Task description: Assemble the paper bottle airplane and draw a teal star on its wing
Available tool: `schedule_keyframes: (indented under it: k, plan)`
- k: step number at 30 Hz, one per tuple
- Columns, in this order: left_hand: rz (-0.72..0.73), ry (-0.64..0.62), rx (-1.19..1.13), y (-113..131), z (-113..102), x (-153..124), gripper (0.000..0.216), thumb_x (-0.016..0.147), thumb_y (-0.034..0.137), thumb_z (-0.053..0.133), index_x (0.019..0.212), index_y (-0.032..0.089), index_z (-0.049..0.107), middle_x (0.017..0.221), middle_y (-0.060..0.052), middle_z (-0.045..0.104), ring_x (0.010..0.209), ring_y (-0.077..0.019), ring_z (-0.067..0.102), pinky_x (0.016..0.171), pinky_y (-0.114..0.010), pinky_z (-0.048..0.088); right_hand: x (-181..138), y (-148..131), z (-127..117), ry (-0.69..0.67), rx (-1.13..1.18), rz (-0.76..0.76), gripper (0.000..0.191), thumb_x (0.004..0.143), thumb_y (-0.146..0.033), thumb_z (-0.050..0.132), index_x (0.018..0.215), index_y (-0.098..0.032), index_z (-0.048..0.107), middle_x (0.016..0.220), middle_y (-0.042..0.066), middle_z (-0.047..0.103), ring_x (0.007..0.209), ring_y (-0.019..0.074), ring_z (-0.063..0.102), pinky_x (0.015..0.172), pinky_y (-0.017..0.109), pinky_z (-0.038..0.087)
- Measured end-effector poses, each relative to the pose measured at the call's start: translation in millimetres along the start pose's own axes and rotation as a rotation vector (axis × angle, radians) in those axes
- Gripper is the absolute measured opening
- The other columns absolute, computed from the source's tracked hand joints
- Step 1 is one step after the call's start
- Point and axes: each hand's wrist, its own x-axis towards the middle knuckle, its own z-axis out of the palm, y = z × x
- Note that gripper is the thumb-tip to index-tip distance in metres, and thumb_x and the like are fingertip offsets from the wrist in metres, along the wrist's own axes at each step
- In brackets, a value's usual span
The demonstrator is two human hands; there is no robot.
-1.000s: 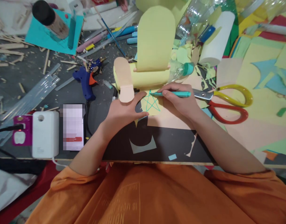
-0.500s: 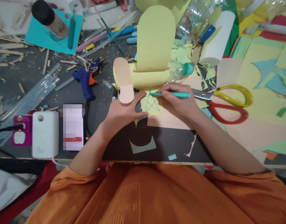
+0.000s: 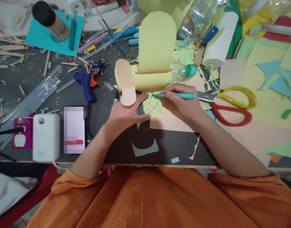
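head view of a cluttered craft worktop (image 3: 126, 148). the right hand (image 3: 183, 104) has its grip closed around a teal marker (image 3: 176, 95), held nearly level with the tip pointing left onto a small yellow paper (image 3: 157, 111) that bears a five-pointed star (image 3: 154, 105) drawn in teal. the left hand (image 3: 126, 115) lies flat, fingers spread — its grip wide and holding nothing — pressing on the left edge of the yellow paper, which sits near the middle of the worktop, partly over a peach sheet (image 3: 174, 122). just behind the paper stands a yellow paper model (image 3: 155, 60) with a peach tab (image 3: 126, 83) at its left. scissors (image 3: 228, 103) with one yellow and one red handle lie just right of the marker's end. a blue glue gun (image 3: 86, 83) lies to the left of the model, and a phone (image 3: 74, 129) and a white charger (image 3: 45, 136) rest near the front edge. containers — a clear plastic bottle (image 3: 183, 71) with a teal cap lies on its side behind the right hand; whether anything is in it cannot be told; a dark-capped cylinder (image 3: 51, 20) stands at the far left.
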Motion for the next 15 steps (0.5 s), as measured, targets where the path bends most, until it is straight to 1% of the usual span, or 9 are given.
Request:
schedule_keyframes:
  k: [4, 8, 12, 15]
  plan:
    - [-0.003, -0.012, -0.006, -0.4, 0.1, 0.2, 0.062, 0.089, 0.057, 0.063, 0.146, 0.038, 0.049, 0.138, -0.001, 0.062, 0.128, -0.0239, 0.058, 0.095, -0.028, 0.048, 1.0, 0.2, 0.1, 0.018, -0.032, 0.005, 0.012, 0.082, -0.024, 0.061, 0.074, -0.024, 0.071, 0.075, 0.001, 0.073, 0.073, 0.0184, 0.066, 0.072, 0.035, 0.053]
    - [-0.008, -0.017, -0.008, -0.5, 0.0, 0.5, 0.062, 0.088, 0.057, 0.063, 0.146, 0.039, 0.048, 0.137, 0.0, 0.064, 0.126, -0.0235, 0.059, 0.092, -0.028, 0.048, 0.9, -0.6, 0.4, 0.009, -0.005, 0.023, 0.012, 0.08, -0.024, 0.062, 0.07, -0.024, 0.07, 0.07, 0.0, 0.072, 0.069, 0.0183, 0.064, 0.067, 0.035, 0.052]
    - [0.006, -0.003, -0.005, -1.1, 1.2, 0.5, 0.062, 0.089, 0.058, 0.062, 0.146, 0.038, 0.049, 0.136, 0.0, 0.065, 0.125, -0.0231, 0.059, 0.091, -0.028, 0.048, 1.1, -0.4, -0.1, 0.014, -0.015, 0.008, 0.012, 0.08, -0.027, 0.062, 0.072, -0.025, 0.07, 0.072, 0.0, 0.072, 0.071, 0.0183, 0.065, 0.069, 0.035, 0.052]
    - [0.007, 0.004, -0.005, -1.6, 2.1, 0.4, 0.063, 0.088, 0.058, 0.063, 0.146, 0.036, 0.049, 0.137, -0.001, 0.064, 0.126, -0.0236, 0.059, 0.091, -0.028, 0.049, 1.1, -0.8, -0.2, 0.003, -0.019, 0.015, 0.013, 0.079, -0.027, 0.062, 0.069, -0.024, 0.07, 0.071, 0.0, 0.072, 0.07, 0.0185, 0.065, 0.068, 0.035, 0.052]
